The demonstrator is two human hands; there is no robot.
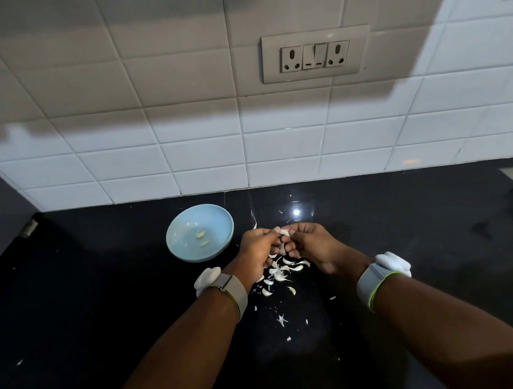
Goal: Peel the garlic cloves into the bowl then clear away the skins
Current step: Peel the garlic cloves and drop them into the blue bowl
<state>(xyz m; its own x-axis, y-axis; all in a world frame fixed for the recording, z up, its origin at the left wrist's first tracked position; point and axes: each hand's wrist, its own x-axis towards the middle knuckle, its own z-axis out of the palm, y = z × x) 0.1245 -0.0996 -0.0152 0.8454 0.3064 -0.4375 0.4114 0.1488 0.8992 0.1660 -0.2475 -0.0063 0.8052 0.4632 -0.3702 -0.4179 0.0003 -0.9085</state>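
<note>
A light blue bowl (200, 232) stands on the black counter (106, 291) with two peeled garlic cloves (201, 238) inside. Just right of it, my left hand (256, 249) and my right hand (310, 243) meet above the counter, and both pinch one garlic clove (284, 232) between their fingertips. A piece of skin (282, 248) hangs below the fingers. Under the hands lies a heap of unpeeled cloves and skins (280, 275), partly hidden by my left hand.
Small skin flakes (282, 320) are scattered on the counter toward me and behind the hands. A white tiled wall (188, 156) with a socket plate (315, 54) rises right behind the bowl. Both wrists wear bands with white sensors.
</note>
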